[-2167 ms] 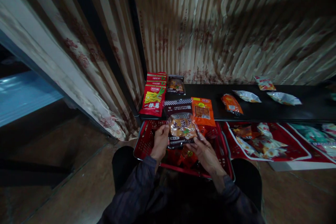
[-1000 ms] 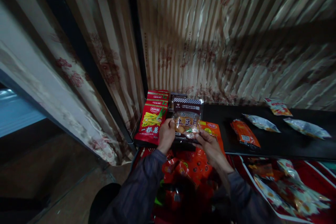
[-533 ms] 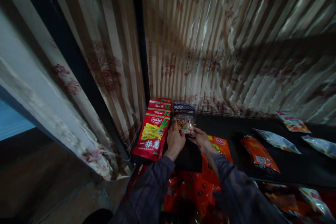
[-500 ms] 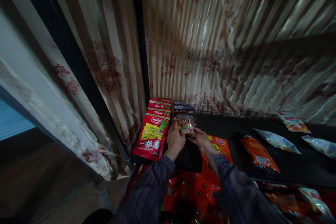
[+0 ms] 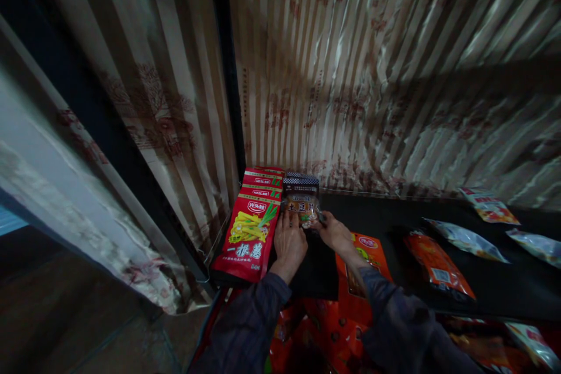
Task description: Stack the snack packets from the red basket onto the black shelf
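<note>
Black shelf (image 5: pixel 363 213) | orange packet (image 5: pixel 354 305) near | red packets (image 5: pixel 249 231) beside dark packet (image 5: pixel 301 196) | right hand (image 5: pixel 335 234): grip clamped on it | left hand (image 5: pixel 290 245): unclear

Dark packet (image 5: pixel 302 191) — partly behind left fingers (image 5: pixel 286 223); red basket (image 5: pixel 213 317) — cut off.

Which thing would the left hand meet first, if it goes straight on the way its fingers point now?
The dark snack packet, which the left hand seems to touch. Further on comes probably the striped curtain, but depth is unclear.
</note>
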`<act>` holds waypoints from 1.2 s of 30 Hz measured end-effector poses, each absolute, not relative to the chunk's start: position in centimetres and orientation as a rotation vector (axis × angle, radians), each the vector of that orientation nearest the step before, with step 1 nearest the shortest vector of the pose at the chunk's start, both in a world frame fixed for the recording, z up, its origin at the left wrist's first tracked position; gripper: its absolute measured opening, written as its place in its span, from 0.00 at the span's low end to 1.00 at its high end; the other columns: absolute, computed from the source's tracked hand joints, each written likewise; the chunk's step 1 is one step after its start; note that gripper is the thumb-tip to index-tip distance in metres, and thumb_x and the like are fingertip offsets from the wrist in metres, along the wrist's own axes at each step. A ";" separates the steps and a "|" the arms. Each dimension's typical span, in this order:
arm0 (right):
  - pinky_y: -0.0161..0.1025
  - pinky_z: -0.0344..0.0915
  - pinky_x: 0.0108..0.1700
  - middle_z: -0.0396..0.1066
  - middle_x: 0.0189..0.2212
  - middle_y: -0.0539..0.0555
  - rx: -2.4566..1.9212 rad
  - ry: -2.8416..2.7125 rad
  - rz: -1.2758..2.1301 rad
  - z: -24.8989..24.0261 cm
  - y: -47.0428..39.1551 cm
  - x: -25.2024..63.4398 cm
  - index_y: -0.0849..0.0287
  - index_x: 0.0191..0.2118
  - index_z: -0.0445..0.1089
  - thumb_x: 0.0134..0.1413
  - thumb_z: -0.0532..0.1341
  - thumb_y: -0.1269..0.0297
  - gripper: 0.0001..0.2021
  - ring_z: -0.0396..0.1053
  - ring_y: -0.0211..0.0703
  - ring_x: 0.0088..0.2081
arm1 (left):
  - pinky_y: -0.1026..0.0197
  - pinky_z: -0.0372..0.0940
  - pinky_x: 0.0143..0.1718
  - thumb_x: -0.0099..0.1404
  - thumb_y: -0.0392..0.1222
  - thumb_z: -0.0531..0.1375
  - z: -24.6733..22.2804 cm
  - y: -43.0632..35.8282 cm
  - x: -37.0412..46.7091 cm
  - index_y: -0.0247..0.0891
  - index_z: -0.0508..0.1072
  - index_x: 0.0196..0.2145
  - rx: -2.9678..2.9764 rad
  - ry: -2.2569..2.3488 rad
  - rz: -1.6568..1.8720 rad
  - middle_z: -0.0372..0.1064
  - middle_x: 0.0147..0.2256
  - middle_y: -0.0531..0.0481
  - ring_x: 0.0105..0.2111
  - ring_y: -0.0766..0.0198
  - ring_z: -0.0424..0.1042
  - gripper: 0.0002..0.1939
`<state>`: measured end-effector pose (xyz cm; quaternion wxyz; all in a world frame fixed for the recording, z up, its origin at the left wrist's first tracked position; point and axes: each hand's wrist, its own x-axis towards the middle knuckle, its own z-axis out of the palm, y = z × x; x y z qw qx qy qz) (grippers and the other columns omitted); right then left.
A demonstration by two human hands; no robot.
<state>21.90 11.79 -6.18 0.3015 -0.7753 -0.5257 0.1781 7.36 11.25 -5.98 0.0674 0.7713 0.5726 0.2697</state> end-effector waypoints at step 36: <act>0.47 0.58 0.63 0.67 0.58 0.62 -1.691 -1.966 0.374 -3.9 4.4 17.7 0.64 0.57 0.67 0.59 0.48 0.71 0.23 0.63 0.47 0.61 | 0.49 0.54 0.65 0.62 0.31 0.52 -7.0 4.5 6.8 0.22 0.64 0.58 2.325 1.503 0.823 0.57 0.62 0.28 0.64 0.50 0.56 0.26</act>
